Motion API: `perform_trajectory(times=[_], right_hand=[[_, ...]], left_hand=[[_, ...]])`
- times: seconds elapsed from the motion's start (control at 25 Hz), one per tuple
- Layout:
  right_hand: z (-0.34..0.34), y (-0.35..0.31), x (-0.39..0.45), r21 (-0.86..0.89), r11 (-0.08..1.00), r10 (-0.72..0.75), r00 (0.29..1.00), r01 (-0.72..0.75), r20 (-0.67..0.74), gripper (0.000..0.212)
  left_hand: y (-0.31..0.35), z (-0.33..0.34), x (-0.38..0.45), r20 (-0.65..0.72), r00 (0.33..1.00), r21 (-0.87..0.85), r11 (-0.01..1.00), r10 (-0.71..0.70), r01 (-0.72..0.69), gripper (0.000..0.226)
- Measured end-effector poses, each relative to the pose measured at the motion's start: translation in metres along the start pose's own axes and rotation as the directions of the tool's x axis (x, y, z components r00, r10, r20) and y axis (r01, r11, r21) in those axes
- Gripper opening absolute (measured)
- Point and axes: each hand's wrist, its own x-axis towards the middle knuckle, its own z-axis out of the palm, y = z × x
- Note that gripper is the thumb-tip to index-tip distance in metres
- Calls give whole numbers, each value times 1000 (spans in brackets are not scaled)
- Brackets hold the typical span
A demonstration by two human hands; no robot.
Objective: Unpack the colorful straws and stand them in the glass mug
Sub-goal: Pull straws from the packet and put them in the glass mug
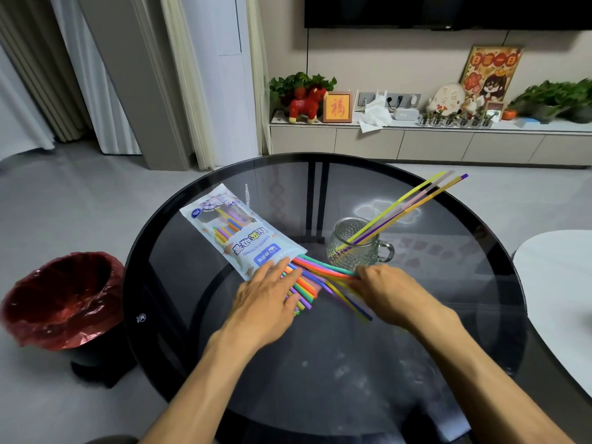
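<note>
- A bin lined with a red bag (61, 299) stands on the grey floor, just beside the left rim of the round dark glass table (320, 363).
- The white straw packet (238, 232) lies flat on the table's left-centre, running diagonally, its printed side up and its open end pointing toward the person.
- A bundle of colourful straws (304, 285) spills out of that open end onto the glass (orange, green, purple, yellow and blue among them), part of it fanning to the right.
- The left hand (266, 294) lies palm down over the packet's mouth, fingers straight and slightly spread, pressing on the packet edge and the near straws; it grips nothing.
- The glass mug (357, 243) stands upright near the table's centre, handle to the right, just behind the right hand.
- Several straws in the mug (413, 200) lean far out to the upper right: yellow-green, pink, orange and purple, with their lower ends visible through the textured glass.
- The right hand (389, 291) is just in front of the mug, fingers curled round a few straws from the fanned bundle; a teal one and a red one bend toward its fingertips, and yellow and blue ones run out beneath the palm.
- A white table edge (557, 299) shows at the far right.
</note>
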Motion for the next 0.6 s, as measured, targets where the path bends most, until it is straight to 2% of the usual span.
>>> perform_trajectory(times=[0.28,0.4,0.6], right_hand=[[-32,52,-20,19,999,41,999,-41,-8,23],[-38,68,-25,40,998,56,998,-56,-19,24],[-57,90,-43,215,975,40,997,-52,61,27]], left_hand=[[0,3,9,-22,998,-8,998,-63,63,50],[-1,2,9,-16,997,-13,997,-75,74,50],[-3,0,7,0,998,-27,997,-68,68,51]])
